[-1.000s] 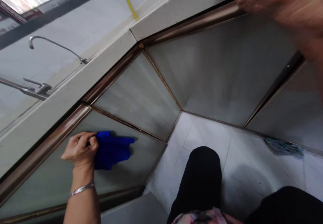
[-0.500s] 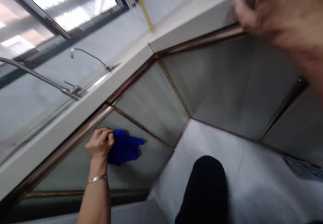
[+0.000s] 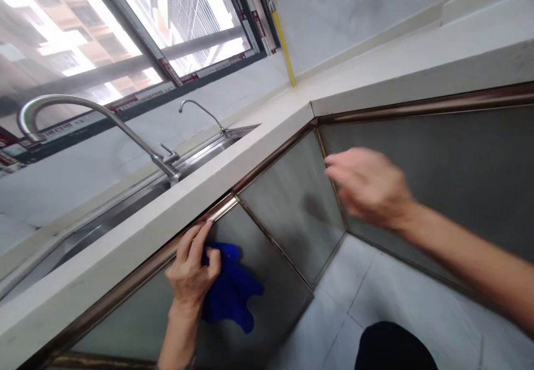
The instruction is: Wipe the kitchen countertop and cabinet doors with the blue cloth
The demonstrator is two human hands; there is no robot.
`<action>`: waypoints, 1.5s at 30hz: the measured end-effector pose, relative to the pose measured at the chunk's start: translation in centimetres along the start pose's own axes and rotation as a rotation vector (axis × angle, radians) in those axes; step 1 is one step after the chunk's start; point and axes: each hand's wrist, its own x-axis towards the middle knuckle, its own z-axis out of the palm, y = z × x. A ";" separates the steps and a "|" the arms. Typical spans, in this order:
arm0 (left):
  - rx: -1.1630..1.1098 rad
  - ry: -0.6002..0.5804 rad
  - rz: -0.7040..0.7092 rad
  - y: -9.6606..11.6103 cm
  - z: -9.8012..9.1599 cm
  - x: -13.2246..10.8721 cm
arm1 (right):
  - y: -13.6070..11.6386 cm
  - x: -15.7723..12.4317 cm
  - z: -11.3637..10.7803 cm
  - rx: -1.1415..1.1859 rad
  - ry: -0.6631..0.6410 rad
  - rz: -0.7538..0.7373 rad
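Observation:
My left hand (image 3: 191, 270) holds a blue cloth (image 3: 231, 289) against the grey cabinet door (image 3: 271, 297). Its fingertips touch the brown metal rail (image 3: 221, 207) under the counter edge, and the cloth hangs to the right of the palm. My right hand (image 3: 369, 186) is in the air before the cabinet corner, its fingers bent and blurred by motion, pointing left. Whether anything lies inside those fingers cannot be seen.
A pale countertop (image 3: 267, 147) bends at the corner above the cabinets. A sink (image 3: 137, 206) with a large tap (image 3: 125, 131) and a small tap (image 3: 204, 111) sits upper left, below a window. My knee (image 3: 394, 348) is over the tiled floor.
My right hand has come down and left from the upper-right counter edge. My left hand has spread its fingers upward onto the rail, still with the cloth. The view has shifted, showing more sink.

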 end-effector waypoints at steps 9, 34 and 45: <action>-0.057 -0.076 -0.122 2.8 1.3 -1.6 | -8.4 4.5 15.4 0.161 -0.182 -0.094; 0.047 -0.260 -0.315 6.0 -0.1 2.1 | -11.2 5.8 17.8 0.114 -0.197 0.192; 0.030 -0.261 -0.306 6.4 -1.7 3.0 | -11.0 5.6 17.6 0.187 -0.188 0.194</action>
